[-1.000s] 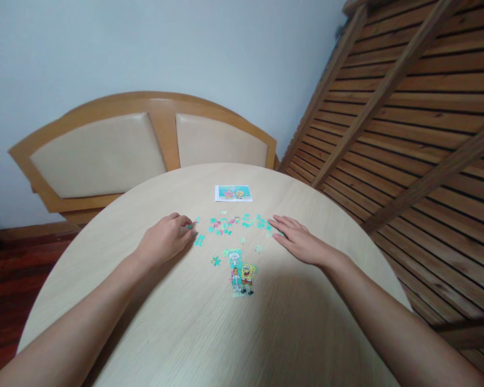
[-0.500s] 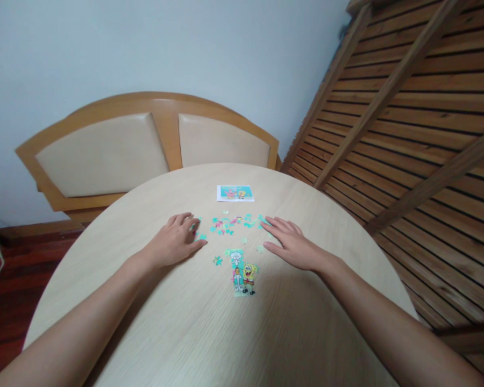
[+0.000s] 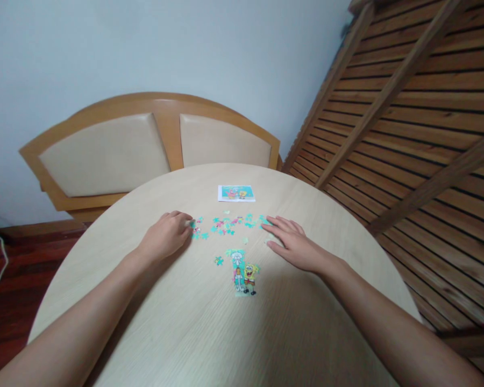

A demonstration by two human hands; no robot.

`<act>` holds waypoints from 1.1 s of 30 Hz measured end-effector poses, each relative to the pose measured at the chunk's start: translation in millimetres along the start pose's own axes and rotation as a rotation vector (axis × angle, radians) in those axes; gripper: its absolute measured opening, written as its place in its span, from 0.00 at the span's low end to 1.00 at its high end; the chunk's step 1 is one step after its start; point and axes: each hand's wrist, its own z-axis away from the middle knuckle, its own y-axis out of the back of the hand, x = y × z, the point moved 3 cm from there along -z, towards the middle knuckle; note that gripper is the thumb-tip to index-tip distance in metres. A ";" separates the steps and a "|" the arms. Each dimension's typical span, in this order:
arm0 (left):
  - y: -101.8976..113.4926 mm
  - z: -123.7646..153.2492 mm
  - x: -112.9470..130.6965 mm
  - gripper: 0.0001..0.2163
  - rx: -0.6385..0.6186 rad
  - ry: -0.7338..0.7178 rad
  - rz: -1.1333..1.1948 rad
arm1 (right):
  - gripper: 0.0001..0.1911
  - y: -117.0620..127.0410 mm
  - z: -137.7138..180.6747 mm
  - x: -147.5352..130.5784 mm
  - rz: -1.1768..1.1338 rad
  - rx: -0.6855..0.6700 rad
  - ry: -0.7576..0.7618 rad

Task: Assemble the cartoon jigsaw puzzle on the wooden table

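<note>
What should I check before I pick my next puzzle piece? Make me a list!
1. Left hand at the loose pieces: ok, fingertips touch the leftmost ones.
2. Right hand flat on the table by the rightmost pieces: ok.
3. Joined part uncovered between the hands: ok.
4. Picture card in view beyond the pieces: ok.
5. Left hand holding a piece: cannot tell, fingers curled.
6. Pieces all face up: cannot tell, too small.

A padded wooden bench back (image 3: 105, 156) stands behind the round worktop (image 3: 210, 333). A slatted wooden frame (image 3: 419, 107) leans beside it.
</note>
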 end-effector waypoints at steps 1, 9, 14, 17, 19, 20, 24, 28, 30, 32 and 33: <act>0.1 -0.4 -2.1 0.17 0.005 -0.006 -0.004 | 0.28 -0.3 -0.1 1.2 0.000 -0.003 -0.003; -8.8 -2.5 -7.3 0.18 0.024 -0.055 0.028 | 0.27 -0.2 0.3 4.3 -0.032 -0.014 -0.007; -6.3 -2.2 -2.3 0.17 -0.009 -0.083 0.042 | 0.26 0.8 0.9 5.4 -0.038 -0.003 0.000; -5.5 -2.2 -0.3 0.16 -0.015 -0.097 0.065 | 0.25 -0.5 0.7 6.9 -0.032 0.009 0.008; -6.9 -2.2 0.0 0.16 -0.019 -0.105 0.075 | 0.25 -1.4 0.5 7.9 -0.031 0.018 0.007; -8.0 -2.3 -0.2 0.16 -0.022 -0.111 0.078 | 0.25 -1.6 0.4 8.1 -0.031 0.020 0.006; -13.0 -3.1 -1.4 0.14 -0.028 -0.160 0.097 | 0.25 -1.6 0.4 7.6 -0.033 0.007 0.000; -18.1 -4.6 -3.0 0.12 -0.019 -0.195 0.133 | 0.25 -1.1 0.6 6.7 -0.025 0.004 -0.009; -20.3 -5.1 -3.6 0.12 -0.013 -0.202 0.147 | 0.25 -1.1 0.6 6.6 -0.022 0.006 -0.008; -21.7 -5.3 -3.8 0.11 -0.009 -0.207 0.151 | 0.25 -1.0 0.6 6.5 -0.024 0.012 -0.002; -22.1 -5.3 -3.8 0.11 -0.008 -0.208 0.152 | 0.25 -0.8 0.6 6.5 -0.026 0.014 0.002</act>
